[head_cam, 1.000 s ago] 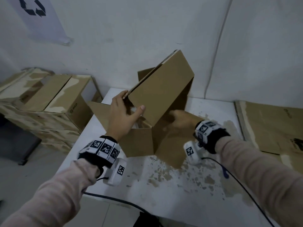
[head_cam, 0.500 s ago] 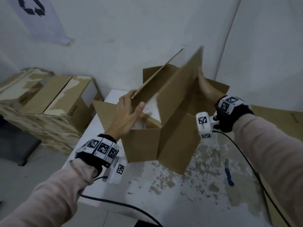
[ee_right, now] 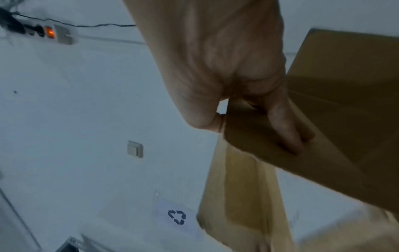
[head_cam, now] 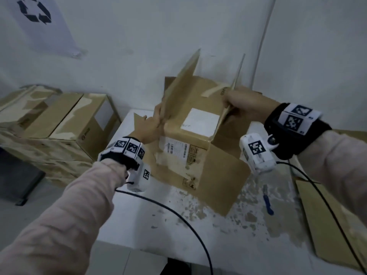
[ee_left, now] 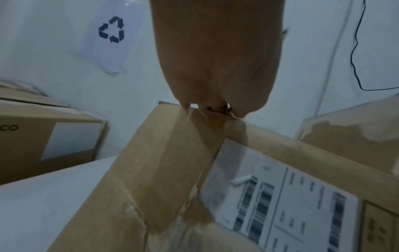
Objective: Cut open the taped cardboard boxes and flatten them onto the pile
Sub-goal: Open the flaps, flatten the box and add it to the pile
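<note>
The fingers (ee_right: 285, 129) of the right hand (head_cam: 246, 108) are curled round the edge of the right raised flap of the brown cardboard box (head_cam: 190, 139), and the left hand (head_cam: 153, 126) pinches the base of the left raised flap at the box corner. The box stands on the white, paint-chipped table (head_cam: 198, 231) close to the wall, between the stacked taped brown boxes (head_cam: 59, 124) on the left and the flat cardboard pile (head_cam: 325, 221) at the right table edge, with a blue-handled cutter (head_cam: 268, 203) lying between. Half a second ago the right hand was higher on a tilted panel; now both flaps stand apart, the labelled side facing up
</note>
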Action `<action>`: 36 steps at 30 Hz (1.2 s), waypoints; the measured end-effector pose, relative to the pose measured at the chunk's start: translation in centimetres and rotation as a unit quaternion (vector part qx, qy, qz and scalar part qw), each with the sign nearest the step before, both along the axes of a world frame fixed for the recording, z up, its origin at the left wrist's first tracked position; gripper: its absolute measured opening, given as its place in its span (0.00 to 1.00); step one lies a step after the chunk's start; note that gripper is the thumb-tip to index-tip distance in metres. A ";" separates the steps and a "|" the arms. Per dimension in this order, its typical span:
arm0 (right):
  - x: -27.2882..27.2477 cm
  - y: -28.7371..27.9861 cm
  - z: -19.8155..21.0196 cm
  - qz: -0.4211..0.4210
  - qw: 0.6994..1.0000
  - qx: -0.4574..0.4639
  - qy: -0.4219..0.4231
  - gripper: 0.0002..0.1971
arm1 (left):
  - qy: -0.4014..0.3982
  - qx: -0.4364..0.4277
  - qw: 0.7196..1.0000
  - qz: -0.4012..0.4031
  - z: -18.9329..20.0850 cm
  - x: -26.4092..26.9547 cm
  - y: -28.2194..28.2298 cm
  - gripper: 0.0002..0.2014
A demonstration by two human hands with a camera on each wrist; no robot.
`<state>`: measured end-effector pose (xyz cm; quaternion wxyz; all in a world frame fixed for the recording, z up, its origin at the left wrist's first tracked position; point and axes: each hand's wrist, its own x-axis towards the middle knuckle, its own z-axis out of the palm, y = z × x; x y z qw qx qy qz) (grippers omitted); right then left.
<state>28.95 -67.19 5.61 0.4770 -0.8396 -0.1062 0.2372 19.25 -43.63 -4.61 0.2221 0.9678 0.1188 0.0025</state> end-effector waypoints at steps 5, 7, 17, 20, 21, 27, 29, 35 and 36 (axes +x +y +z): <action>0.0 -2.4 -1.0 -0.016 0.997 -0.050 -0.051 0.08 | -0.031 -0.002 0.999 -0.018 0.0 -2.8 -4.3 0.36; -0.5 -3.1 -1.5 -0.012 0.997 -0.064 -0.049 0.21 | -0.040 -0.020 0.999 -0.019 -0.1 -3.9 -5.3 0.35; 0.6 -3.2 -3.2 -0.033 0.990 -0.110 -0.080 0.12 | -0.072 -0.138 0.988 -0.008 -1.9 -3.7 -5.8 0.30; 2.7 -3.2 -5.4 -0.046 0.990 -0.128 -0.050 0.22 | -0.017 -0.149 0.989 0.002 -3.7 -1.3 -4.8 0.30; 3.1 -3.1 -6.5 -0.041 0.988 -0.143 -0.042 0.20 | 0.007 -0.166 0.986 -0.001 -4.6 -0.9 -4.7 0.31; 4.4 -3.4 -15.2 -0.049 0.973 -0.224 0.000 0.31 | 0.030 -0.239 0.952 0.191 -11.5 -2.1 -3.0 0.23; 4.9 -3.8 -18.1 -0.058 0.962 -0.267 -0.021 0.33 | -0.070 -0.296 0.906 0.294 -12.9 -2.5 -1.1 0.33; 7.4 -1.6 -23.2 -0.038 0.910 -0.395 -0.117 0.40 | -0.170 -0.141 0.937 0.272 -14.4 1.2 3.6 0.33; 7.9 -0.7 -23.6 -0.024 0.900 -0.407 -0.153 0.38 | -0.199 -0.112 0.951 0.211 -14.2 2.5 3.4 0.28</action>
